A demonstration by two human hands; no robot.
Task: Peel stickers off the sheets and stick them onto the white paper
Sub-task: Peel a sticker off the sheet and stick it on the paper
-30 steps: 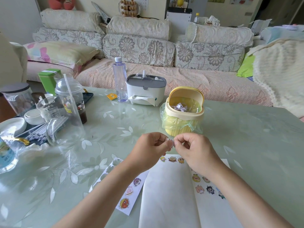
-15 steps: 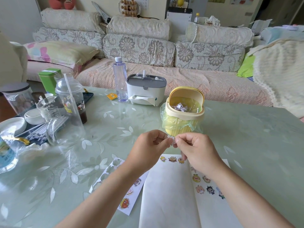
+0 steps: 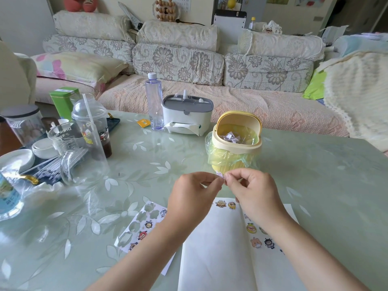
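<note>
Sticker [image 3: 220, 175] up off the table, pinched right where the two sets of fingertips meet! Left hand [image 3: 194, 194] and right hand [image 3: 254, 192] are both curled in tight, thumbs and forefingers nipping that tiny pale scrap between them, raised above the far edge of the white paper [image 3: 218, 248]. It's too small to tell whether the backing is off yet, but this looks to me like the picking-apart stage.

Now the danger. With a piece this little, the sticky face could fold on itself or cling to a fingertip, and then it's a fight to get it flat. Pull too sharply and the sticker may tear. Lose the pinch and it drops glue side down on the green table [image 3: 315, 175] rather than the paper.

Landing room is good. Below the wrists the paper has a broad bare middle, with placed stickers [image 3: 220, 203] in a row just under the hands and more beside the right forearm. The sticker sheet [image 3: 144, 225] lies partly under the left forearm, several slots empty.

Just beyond the knuckles stands a yellow bin [image 3: 235, 148], lid tipped back, scraps inside. It's handy for the backing but close enough to bump. Further off past the left hand are a tissue box [image 3: 186, 116], water bottle [image 3: 155, 101] and glass jug [image 3: 79, 152], all well apart and no obstacle.
</note>
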